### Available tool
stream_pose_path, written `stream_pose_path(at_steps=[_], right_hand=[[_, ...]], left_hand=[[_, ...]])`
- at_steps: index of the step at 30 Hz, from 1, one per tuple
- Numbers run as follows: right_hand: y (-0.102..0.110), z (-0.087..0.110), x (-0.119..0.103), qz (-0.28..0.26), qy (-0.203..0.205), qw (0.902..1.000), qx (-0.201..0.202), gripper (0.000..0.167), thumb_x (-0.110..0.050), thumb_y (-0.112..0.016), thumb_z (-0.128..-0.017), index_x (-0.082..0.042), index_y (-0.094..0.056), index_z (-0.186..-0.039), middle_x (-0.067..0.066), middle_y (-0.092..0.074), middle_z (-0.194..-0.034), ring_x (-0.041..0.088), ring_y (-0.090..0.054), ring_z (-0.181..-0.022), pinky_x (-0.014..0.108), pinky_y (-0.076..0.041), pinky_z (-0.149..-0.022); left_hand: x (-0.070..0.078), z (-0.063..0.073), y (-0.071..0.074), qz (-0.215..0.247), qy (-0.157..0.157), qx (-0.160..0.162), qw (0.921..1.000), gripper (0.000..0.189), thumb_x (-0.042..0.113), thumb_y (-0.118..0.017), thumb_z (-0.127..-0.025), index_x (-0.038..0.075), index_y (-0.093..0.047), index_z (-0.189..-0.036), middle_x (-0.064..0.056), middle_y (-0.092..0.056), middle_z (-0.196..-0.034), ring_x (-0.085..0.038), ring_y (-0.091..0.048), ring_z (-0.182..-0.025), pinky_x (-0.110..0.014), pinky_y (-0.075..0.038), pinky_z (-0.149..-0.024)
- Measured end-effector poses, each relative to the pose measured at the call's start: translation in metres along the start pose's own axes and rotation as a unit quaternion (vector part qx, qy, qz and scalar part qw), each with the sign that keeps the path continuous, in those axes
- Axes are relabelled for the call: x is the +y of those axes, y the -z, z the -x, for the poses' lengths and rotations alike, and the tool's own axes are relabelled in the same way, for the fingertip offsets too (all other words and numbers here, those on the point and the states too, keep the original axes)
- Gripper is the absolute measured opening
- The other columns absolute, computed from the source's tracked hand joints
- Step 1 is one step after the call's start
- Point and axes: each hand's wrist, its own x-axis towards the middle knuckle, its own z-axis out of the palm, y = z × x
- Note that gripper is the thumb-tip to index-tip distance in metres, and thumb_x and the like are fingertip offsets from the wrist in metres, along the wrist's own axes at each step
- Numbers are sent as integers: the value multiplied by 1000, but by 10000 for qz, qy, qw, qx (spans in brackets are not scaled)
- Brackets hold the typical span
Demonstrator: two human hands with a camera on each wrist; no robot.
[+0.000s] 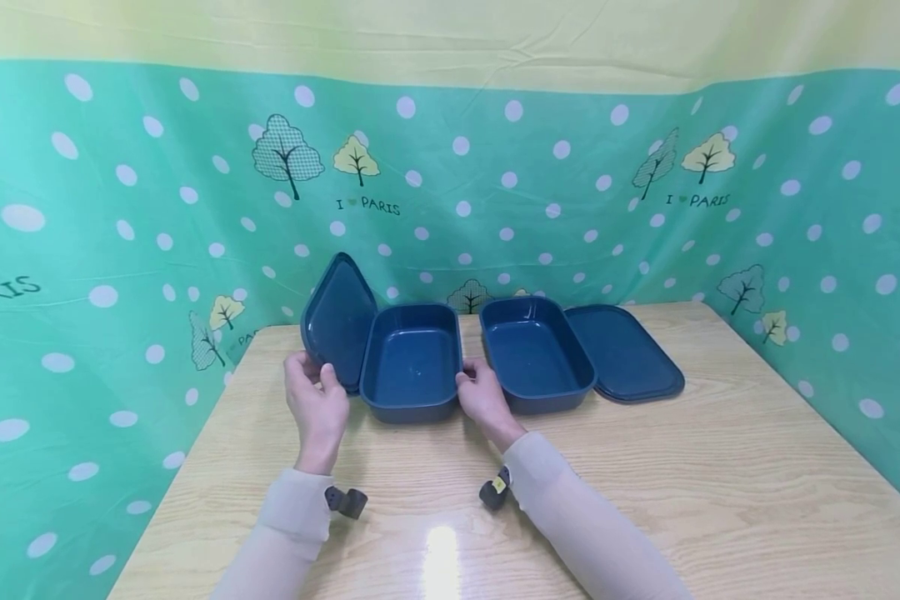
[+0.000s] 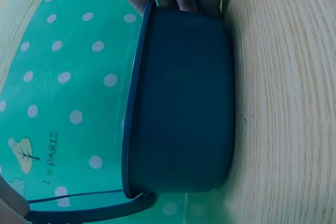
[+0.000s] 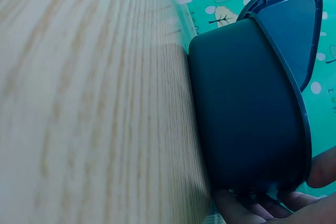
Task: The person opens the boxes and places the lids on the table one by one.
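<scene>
My left hand [image 1: 317,408] grips a dark blue lid [image 1: 341,321] by its near edge, thumb on the face towards the box. The lid stands tilted up along the left side of an uncovered dark blue food container [image 1: 412,367]. On that container's right side, my right hand [image 1: 486,396] holds the wall, its thumb [image 3: 323,167] at the rim and its fingers [image 3: 247,208] low against the outside. The container's base sits on the wooden table [image 2: 283,103]. Inside, the container shows only its bare floor.
A second uncovered blue container [image 1: 536,354] stands just right of my right hand. Its matching lid [image 1: 626,354] lies flat beside it, at the right. Behind and at both sides hangs a green dotted cloth [image 1: 457,167].
</scene>
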Motion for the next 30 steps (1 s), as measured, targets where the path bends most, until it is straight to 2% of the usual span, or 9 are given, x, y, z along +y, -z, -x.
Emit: stream_pose_path(at_steps=[15, 30], right_hand=[[0, 1, -2, 42, 17, 10000, 6, 34, -10, -46, -98, 2, -51, -129, 17, -54, -127, 29, -50, -118, 44, -41, -100], [0, 1, -1, 67, -36, 10000, 0, 35, -11, -45, -98, 2, -50, -131, 16, -54, -127, 29, -49, -119, 44, -40, -101]], left_hand=[[-2, 1, -2, -7, 113, 20, 9999, 18, -2, -46, -95, -3, -44, -113, -17, -49, -104, -27, -48, -95, -36, -36, -82], [-3, 2, -2, 67, 508, 92, 9986, 20, 4, -44, -97, 1, -42, -117, -13, -49, -107, -25, -47, -97, -34, -37, -83]])
